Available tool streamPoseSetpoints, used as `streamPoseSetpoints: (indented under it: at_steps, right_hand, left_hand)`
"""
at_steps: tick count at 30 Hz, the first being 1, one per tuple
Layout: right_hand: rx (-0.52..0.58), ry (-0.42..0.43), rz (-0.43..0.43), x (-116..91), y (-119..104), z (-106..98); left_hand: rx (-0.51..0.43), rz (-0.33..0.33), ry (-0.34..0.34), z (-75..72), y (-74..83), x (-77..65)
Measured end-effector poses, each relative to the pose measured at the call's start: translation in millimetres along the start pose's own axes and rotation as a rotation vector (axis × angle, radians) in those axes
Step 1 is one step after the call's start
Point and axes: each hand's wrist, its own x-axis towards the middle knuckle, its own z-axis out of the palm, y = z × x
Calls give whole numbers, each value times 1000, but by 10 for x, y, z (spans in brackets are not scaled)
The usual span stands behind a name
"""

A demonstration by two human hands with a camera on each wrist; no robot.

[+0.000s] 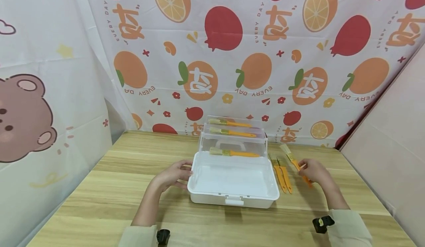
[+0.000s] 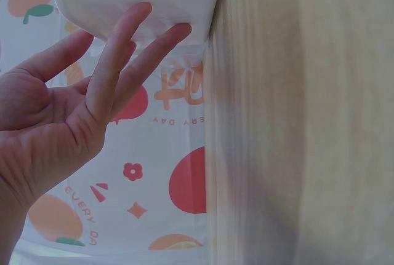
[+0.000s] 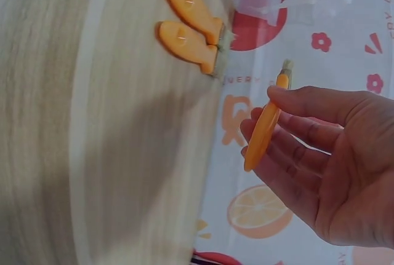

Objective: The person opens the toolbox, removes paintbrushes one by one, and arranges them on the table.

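Clearly, the right hand (image 1: 313, 171) is clamped on one brush (image 1: 293, 162): the thumb and the fingers pinch its orange handle, and the pale bristles point away from the person, toward the back of the table (image 1: 99, 188). This brush is at the right side of the box (image 1: 209, 199), and between it and the box two other brushes (image 1: 284, 176) lie on the table, side by side, with their handles toward the person. The left hand (image 1: 174, 174) has its fingers apart and rather straight, and their tips touch the left wall of the box, without any grip around it. The white box has its lid raised, and its bottom part shows a bare white floor. At the back of the box, three more brushes (image 1: 239, 133) lie one above another in the clear raised part, all with bristles to the left and handles to the right. Behind the table hangs a white cloth (image 1: 259, 18) with printed fruits, and each sleeve (image 1: 352, 228) has a small black device (image 1: 321, 224) near it
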Motion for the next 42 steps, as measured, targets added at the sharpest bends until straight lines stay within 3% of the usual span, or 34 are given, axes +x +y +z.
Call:
streamPoseSetpoints:
  at_steps: [11,17,28,42]
  right_hand:
    - [249,-66,83,66,161,83]
    - [328,-118,120,104,193,115]
    - [407,-132,202,178,273,184]
    - [417,-132,215,267,315,242]
  left_hand:
    - [-1,-6,7,8,-3,-4]
    - [3,-11,16,10,10,-7]
    - [-6,-8,2,5,14,-6]
    - [5,-9,11,-60,-3,67]
